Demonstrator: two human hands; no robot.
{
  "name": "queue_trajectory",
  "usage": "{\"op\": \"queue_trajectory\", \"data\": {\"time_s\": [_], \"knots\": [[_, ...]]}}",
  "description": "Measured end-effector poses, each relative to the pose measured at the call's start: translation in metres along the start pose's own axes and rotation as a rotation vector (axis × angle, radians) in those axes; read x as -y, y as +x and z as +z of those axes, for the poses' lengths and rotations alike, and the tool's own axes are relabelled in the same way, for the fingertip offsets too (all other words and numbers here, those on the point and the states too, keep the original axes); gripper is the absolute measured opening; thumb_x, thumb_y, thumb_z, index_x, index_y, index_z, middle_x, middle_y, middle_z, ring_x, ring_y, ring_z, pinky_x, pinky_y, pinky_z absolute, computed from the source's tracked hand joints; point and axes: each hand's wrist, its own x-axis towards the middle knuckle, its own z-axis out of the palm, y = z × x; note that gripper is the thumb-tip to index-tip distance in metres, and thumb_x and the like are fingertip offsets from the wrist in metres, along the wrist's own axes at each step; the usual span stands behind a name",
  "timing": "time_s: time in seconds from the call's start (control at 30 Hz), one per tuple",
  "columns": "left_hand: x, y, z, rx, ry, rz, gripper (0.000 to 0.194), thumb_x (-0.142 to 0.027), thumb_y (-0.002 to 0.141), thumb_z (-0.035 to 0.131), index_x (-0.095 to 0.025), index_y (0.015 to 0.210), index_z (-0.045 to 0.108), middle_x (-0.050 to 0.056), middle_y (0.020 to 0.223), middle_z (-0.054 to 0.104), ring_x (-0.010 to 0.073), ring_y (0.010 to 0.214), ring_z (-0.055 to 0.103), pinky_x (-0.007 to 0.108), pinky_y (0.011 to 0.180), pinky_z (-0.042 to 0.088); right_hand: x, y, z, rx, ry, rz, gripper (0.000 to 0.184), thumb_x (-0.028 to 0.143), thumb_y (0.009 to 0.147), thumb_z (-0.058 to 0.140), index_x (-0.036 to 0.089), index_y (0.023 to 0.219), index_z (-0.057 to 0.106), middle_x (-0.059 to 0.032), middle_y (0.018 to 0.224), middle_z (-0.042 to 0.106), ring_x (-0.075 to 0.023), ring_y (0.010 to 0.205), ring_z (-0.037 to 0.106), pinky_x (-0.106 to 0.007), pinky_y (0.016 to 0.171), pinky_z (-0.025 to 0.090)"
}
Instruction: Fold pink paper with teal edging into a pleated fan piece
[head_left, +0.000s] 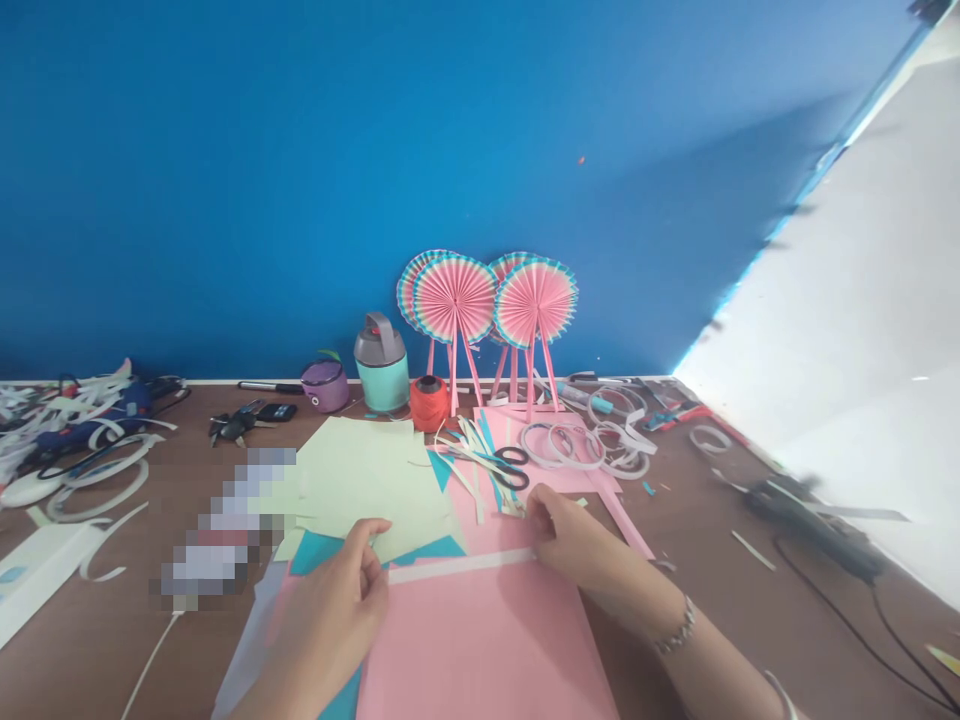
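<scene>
Pink sheet (480, 640) is positioned flat on bench (645, 630), front ctr., w/ its near edge cut off by the view. White strip (461, 566) is laid along its far edge, between L hand (341, 600) and R hand (574, 540). At the strip's L end, L fingers (369, 527) are partly curled, index fingertip extended; thumb contact is hidden, so opening and grip can't be confirmed. At the R end, R fingers (541, 500) are drawn together, thumb to index; whether the strip is gripped can't be told. Bracelet (677, 627) is worn on R wrist. Pale green sheets (367, 480) are stacked beyond L hand, w/ blue paper (319, 550) exposed under their near edge. Scissors (512, 468) are located beyond R hand, among narrow paper strips (469, 455); coiled strips (574, 447) are placed to their R. Along the rear, L to R, are set: purple container (325, 386), turquoise flask (382, 375) w/ grey lid, red spool (430, 403), and pink fans (455, 300), stood upright nr. blue wall (300, 150). Keys (234, 426) are placed L of the purple container; glue gun (817, 530) is laid at far R, partly blurred.
</scene>
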Motion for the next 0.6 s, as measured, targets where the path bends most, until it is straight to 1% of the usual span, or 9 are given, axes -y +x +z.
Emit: {"op": "queue_trajectory", "data": {"time_s": [0.3,0.37,0.53,0.6], "knots": [[0.0,-0.001,0.001,-0.019,0.02,0.007,0.035,-0.02,0.08,0.037,-0.028,0.113,0.046,-0.004,0.072,0.06,0.0156,0.065,0.061,0.023,0.055,0.035,-0.006,0.002,0.007,-0.059,-0.053,-0.045,0.035,-0.003,0.055,0.042,0.021,0.08,0.04,0.0034,0.07,0.045,-0.0127,0.064,0.041,-0.023,0.053,0.022],[0.001,0.0,0.001,-0.002,0.027,0.002,0.036,-0.019,0.08,0.037,-0.028,0.114,0.045,-0.003,0.074,0.061,0.0159,0.068,0.062,0.022,0.055,0.035,-0.006,0.002,0.009,-0.076,-0.089,-0.063,0.035,-0.003,0.055,0.042,0.02,0.08,0.04,0.0031,0.07,0.046,-0.0131,0.065,0.042,-0.023,0.054,0.022],[0.004,0.002,0.0,0.095,0.063,-0.026,0.036,-0.018,0.082,0.038,-0.029,0.117,0.042,-0.003,0.078,0.062,0.0167,0.073,0.063,0.023,0.058,0.036,0.003,-0.003,0.013,-0.106,-0.179,-0.071,0.038,-0.005,0.055,0.041,0.019,0.085,0.04,0.0007,0.076,0.048,-0.0138,0.068,0.044,-0.023,0.056,0.023],[0.003,0.003,0.0,0.107,0.078,-0.037,0.035,-0.019,0.083,0.038,-0.029,0.117,0.041,-0.003,0.079,0.062,0.0174,0.075,0.063,0.023,0.058,0.036,0.008,-0.006,0.013,-0.109,-0.22,-0.077,0.04,-0.007,0.057,0.04,0.018,0.087,0.041,-0.0007,0.079,0.05,-0.0143,0.069,0.045,-0.024,0.057,0.022]]}}
